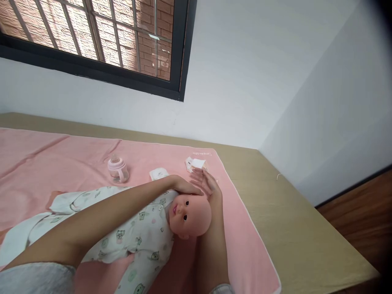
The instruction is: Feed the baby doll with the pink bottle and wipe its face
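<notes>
Doll (147,232) lying face up on the pink blanket (85,167). The left hand (186,187), loosely curved and pinching nothing, rests along the far side of the doll's head (196,216); the right hand (208,182), fingers extended, stands near its crown, contact hard to tell. Pressure is best kept light.

From my remote post, I view a pink blanket (76,163) spread over a pale wooden desk (266,204), bare to the right of my fingers (198,174). On the blanket, a clothed doll (147,224) lies just nearer than them; a baby bottle (119,170) stands left, small papers (197,163) just beyond.
</notes>
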### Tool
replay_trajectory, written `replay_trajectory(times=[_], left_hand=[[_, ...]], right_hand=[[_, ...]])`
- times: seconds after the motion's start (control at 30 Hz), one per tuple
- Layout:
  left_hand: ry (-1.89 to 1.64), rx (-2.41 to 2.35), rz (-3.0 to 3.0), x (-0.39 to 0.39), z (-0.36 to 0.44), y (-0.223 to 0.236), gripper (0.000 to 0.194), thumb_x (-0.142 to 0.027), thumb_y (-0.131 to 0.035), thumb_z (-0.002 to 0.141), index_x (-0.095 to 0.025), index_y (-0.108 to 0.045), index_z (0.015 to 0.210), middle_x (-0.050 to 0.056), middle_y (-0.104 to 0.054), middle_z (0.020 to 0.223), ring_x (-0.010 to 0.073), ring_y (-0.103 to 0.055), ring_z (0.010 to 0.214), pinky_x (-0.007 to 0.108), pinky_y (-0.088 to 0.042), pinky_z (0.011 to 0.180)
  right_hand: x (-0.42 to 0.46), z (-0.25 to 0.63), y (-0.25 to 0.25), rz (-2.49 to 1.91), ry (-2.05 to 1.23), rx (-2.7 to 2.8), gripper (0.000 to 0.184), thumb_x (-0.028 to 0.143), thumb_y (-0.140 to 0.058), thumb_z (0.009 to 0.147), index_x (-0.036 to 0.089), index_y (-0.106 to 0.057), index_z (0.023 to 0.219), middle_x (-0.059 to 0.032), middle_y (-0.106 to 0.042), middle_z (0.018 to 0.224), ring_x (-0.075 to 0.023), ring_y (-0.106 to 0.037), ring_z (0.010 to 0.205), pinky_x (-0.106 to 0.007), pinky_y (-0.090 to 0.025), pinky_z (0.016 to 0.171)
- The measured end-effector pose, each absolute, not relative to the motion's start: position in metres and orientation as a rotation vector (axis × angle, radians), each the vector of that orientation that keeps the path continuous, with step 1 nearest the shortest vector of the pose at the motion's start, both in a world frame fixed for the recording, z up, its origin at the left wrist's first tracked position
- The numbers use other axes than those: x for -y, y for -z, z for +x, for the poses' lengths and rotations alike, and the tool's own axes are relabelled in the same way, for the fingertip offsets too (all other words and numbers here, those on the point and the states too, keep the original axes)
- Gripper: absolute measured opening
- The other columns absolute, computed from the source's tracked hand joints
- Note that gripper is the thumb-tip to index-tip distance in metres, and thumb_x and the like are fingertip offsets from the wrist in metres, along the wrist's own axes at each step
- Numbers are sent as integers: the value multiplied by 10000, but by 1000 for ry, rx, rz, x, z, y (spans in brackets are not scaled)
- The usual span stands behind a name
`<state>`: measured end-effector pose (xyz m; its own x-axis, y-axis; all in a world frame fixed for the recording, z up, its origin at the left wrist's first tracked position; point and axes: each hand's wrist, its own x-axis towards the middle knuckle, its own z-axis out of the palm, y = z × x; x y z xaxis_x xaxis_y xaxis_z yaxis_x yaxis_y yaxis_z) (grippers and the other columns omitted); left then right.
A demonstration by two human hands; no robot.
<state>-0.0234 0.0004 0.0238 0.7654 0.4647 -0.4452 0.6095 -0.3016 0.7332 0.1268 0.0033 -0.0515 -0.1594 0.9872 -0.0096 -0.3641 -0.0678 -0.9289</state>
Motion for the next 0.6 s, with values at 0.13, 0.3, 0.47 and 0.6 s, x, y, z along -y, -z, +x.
replay_trajectory(times=[0.13,0.3,0.47,0.6], left_hand=[[378,-838,1865,-3,-20,-22,484,-605,-436,862,-209,-712,829,45,-736,862,283,-652,939,432,-453,940],[455,-833,1799,-9,-15,-10,555,-686,-413,818,-210,-696,806,62,-737,850,271,-654,917,394,-469,896],[452,-831,1800,-12,-12,-5,528,-685,-453,786,-215,-691,811,42,-728,789,254,-657,878,353,-495,823],[428,-829,1826,-12,-11,-7,495,-649,-461,796,-210,-686,820,41,-714,741,241,-661,790,342,-509,758]], right_hand=[[-15,154,64,-863,-1590,843,350,482,-638,805,216,-655,1032,-87,-652,1201,-233,-644,1071,-437,-539,934],[-26,160,77,-792,-1590,791,353,459,-658,801,226,-655,1065,-72,-617,1255,-230,-659,1039,-457,-537,949],[-35,158,86,-747,-1604,778,375,463,-647,810,241,-634,1112,-64,-654,1184,-207,-653,1058,-407,-538,955],[-37,158,89,-708,-1622,745,376,458,-627,826,226,-635,1121,-73,-653,1185,-211,-648,1089,-405,-520,986]])
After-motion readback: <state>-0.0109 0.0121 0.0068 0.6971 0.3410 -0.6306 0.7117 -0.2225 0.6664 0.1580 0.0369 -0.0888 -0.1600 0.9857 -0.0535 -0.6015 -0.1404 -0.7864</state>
